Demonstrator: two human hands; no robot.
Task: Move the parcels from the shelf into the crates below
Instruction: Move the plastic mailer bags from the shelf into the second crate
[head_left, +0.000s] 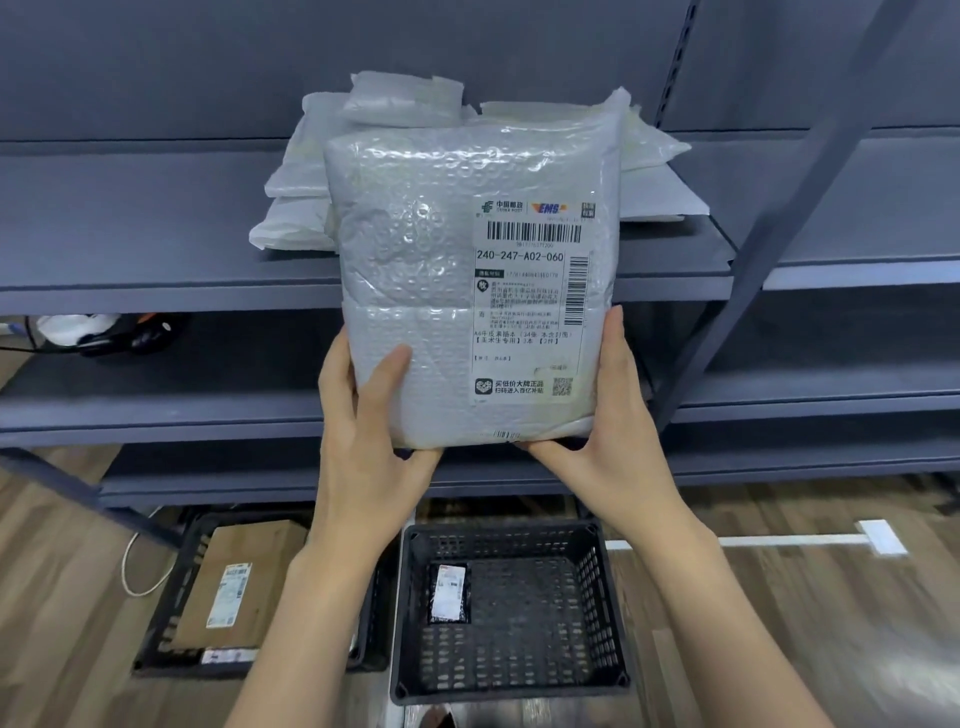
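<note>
A large white bubble-wrap parcel (447, 291) with a shipping label stands upright in front of me, held by both hands at its lower end. My left hand (366, 415) grips its lower left edge, thumb on the front. My right hand (608, 431) grips its lower right corner. Behind it, several white parcels (311, 171) lie piled on the grey shelf (156, 249). Below on the floor are two black crates: the right crate (511, 670) holds one small dark parcel (449, 592), the left crate (166, 623) holds a brown cardboard parcel (244, 577).
A diagonal grey shelf brace (769, 223) runs on the right. Lower shelf boards (156, 415) sit between the parcels and the crates. Dark items (130, 332) lie on the middle shelf at left. A white cable (136, 566) and white floor tape (810, 540) mark the wooden floor.
</note>
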